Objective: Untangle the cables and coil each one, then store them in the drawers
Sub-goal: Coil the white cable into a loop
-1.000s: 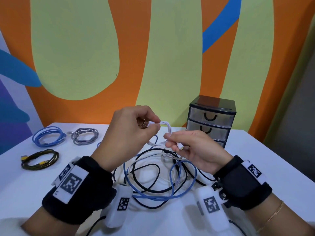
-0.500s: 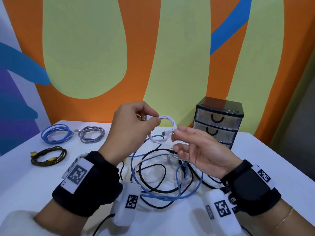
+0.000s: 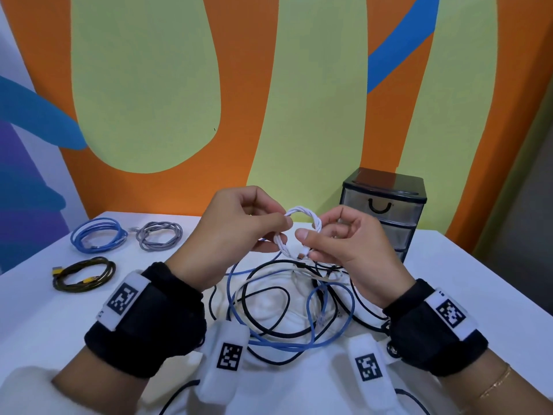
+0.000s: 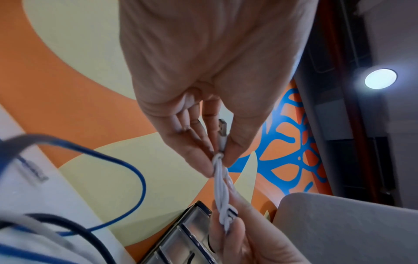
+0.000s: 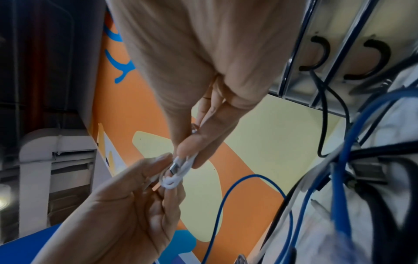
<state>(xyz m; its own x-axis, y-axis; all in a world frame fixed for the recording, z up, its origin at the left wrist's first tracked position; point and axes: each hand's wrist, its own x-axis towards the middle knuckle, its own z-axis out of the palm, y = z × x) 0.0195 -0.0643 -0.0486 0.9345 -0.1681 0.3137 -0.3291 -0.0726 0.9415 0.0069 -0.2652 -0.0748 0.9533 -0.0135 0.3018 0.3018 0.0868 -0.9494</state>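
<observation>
On the far left of the white table [image 3: 36, 310] lie 3 coiled cables – a blue coil [image 3: 98, 238] at the back, a gray coil [image 3: 159, 236] just beside it, and a black and yellow coil [image 3: 84, 274] nearer the front. Next comes the left hand [image 3: 236, 235], held up over the table w/ thumb and fingers pressed tight together on the white cable [image 3: 299, 232]; the left wrist view shows its metal plug [image 4: 222, 127] sticking up between the fingers. The white cable is wound into a small twisted ring in the air btwn both hands. Under it a tangle of blue cable [image 3: 299, 342] and black cable [image 3: 263, 295] lies loose on the table. The right hand [image 3: 350, 250] pinches the other side of the ring – thumb and fingers clamped on it, next to a small silver plug [image 5: 174, 167]. At the back right stands the drawer box [image 3: 386, 211], drawers closed, apart from the hands.
</observation>
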